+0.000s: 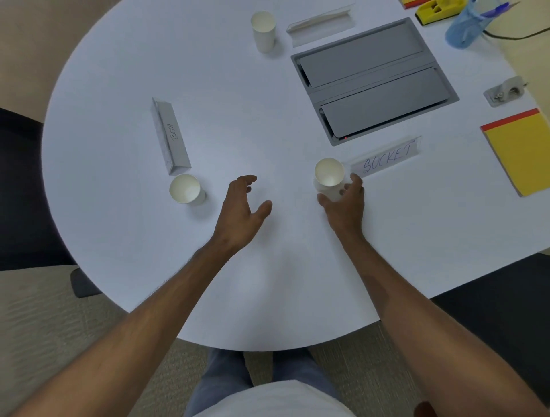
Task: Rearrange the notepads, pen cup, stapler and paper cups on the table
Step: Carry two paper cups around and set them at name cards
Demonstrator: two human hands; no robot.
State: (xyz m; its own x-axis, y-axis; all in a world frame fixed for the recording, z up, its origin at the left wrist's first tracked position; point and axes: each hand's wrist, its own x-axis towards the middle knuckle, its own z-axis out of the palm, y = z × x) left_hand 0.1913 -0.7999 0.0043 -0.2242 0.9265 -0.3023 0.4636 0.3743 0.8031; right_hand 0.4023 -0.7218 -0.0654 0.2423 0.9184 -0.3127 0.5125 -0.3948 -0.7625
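My right hand (346, 202) grips a white paper cup (328, 176) that stands upright near the middle of the round white table (119, 125). My left hand (242, 207) hovers over the table with fingers spread, holding nothing. A second paper cup (186, 189) stands to its left, and a third paper cup (263, 29) stands at the far side. A yellow notepad (520, 154) with a red top strip lies at the right edge. The yellow stapler (437, 10) and the blue pen cup (467, 26) with pens sit at the far right.
A grey cable hatch (375, 80) is set into the table's middle. Name tents marked BETA (171, 137) and SOCKET (387, 157) stand beside the cups, a third tent (321, 25) further back. Another notepad's corner (409, 3) shows at the top. Dark chairs (18, 184) flank the table.
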